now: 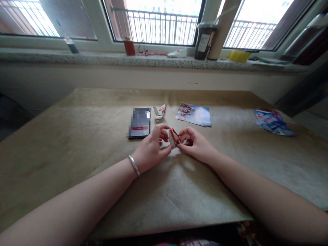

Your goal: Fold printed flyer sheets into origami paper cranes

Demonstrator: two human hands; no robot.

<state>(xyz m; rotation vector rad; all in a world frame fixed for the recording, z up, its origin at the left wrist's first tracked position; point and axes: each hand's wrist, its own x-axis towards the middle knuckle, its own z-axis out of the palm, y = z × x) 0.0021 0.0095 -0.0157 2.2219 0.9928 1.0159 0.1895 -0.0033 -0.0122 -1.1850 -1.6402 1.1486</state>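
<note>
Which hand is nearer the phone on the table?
Left. The left hand sits just in front of the phone, to its right; the right hand is farther right, past the folded paper both hold.

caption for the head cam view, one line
Left hand and right hand pinch folded red-and-white paper over brown paper

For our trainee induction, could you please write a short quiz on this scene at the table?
1. True or false: the silver bangle is on the right wrist.
2. Multiple choice: what do the left hand and right hand hold between them? A) a red-and-white folded paper piece; B) a black smartphone; C) a glossy printed sheet.
3. What lies on the tan paper-covered tabletop between that smartphone and that sheet?

Key: 1) False, it is on the left wrist. 2) A. 3) A white-and-red folded paper figure.
</note>
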